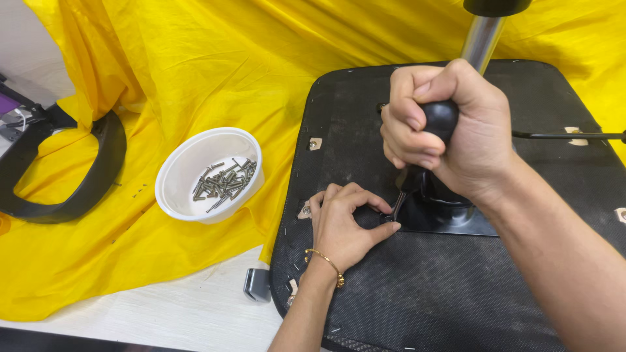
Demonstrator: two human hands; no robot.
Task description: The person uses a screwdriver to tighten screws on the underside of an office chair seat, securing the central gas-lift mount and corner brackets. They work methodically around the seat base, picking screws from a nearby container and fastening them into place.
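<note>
Nearest the camera, the right hand (450, 137) is wrapping its whole fist around the black handle of a screwdriver (424, 153), holding it upright so the shaft is pointing straight down at a screw on the black metal plate (450, 218). Behind it, the upturned chair seat (456, 287) is lying underside-up and filling the view from 3 to 6 o'clock, which is putting the plate and its chrome post (481, 40) within easy reach. Yellow cloth (195, 65) is spreading beneath everything from 9 to 12 o'clock, seemingly shielding the white tabletop (189, 313) showing at 7 o'clock. A black curved armrest (85, 179) is resting on the cloth at 9 o'clock, well apart. Just left of the seat, a white bowl (176, 173) is keeping loose screws (223, 184) together, near at hand. The left hand (342, 228) is resting on the seat, its fingertips pinching around the screwdriver tip, apparently steadying it on the screw.
</note>
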